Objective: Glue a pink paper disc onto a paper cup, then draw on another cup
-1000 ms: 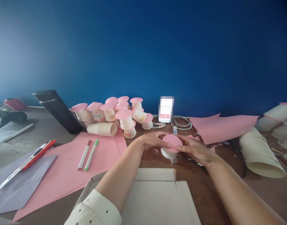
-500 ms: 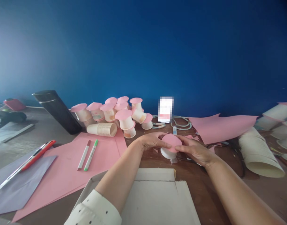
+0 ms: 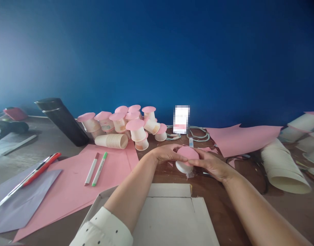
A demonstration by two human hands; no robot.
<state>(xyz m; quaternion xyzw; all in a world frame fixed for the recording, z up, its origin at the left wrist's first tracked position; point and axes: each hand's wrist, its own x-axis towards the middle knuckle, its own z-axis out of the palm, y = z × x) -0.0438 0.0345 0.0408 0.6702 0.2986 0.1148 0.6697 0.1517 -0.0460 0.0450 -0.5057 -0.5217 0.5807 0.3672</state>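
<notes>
Plain blue wall (image 3: 157, 61) fills the whole top half of the frame, with a brown tabletop (image 3: 233, 215) below it and a lot of pink on it. Just right of center there's a pink disc (image 3: 186, 154) on top of a white cup (image 3: 184, 167), which stands wide rim down. Both hands are on that disc: left hand (image 3: 169, 153) grips its left edge with the thumb on top, right hand (image 3: 214, 164) grips the right side the same way. Can't really see what the far fingers are doing underneath.

Left of center, toward the wall, you've got a bunch of pink-topped cups (image 3: 135, 131), some stacked two high, with a nested cup stack (image 3: 112, 140) lying on its side just in front. Black bottle (image 3: 66, 123) leans over next to them. Lower left has pink sheets (image 3: 69, 177) with two markers (image 3: 99, 169) on top, plus a red cutter (image 3: 31, 178) across some lilac paper (image 3: 31, 201). Bottom center is a white cardboard piece (image 3: 172, 218), partly behind the left forearm. Right side: another pink sheet (image 3: 245, 138) and a big cup stack (image 3: 285, 167) tipped over, touching.
</notes>
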